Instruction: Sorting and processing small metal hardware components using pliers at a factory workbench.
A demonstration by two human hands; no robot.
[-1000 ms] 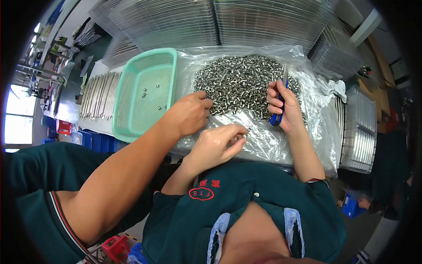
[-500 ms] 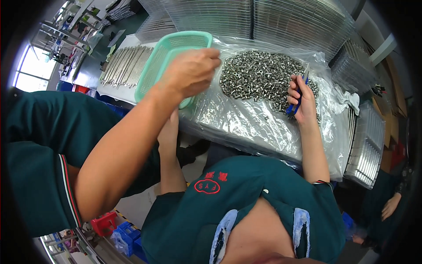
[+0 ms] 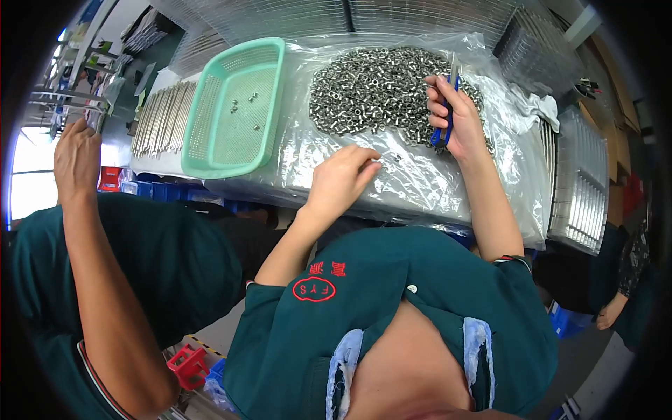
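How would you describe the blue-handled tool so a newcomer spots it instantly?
On the plastic-covered table, find the wide heap of small metal pieces. Near the heap's right end, the wearer's right hand grips the blue-handled tool. Its blue handle and slim metallic tip, pointing away from the wearer, set it apart from the silvery pieces.

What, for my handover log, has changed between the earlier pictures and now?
The co-worker's hand has moved far left, past the green basket. The left hand, which had reached toward the basket, is back right over the clear plastic. The right hand still holds the blue-handled tool by the metal pieces.
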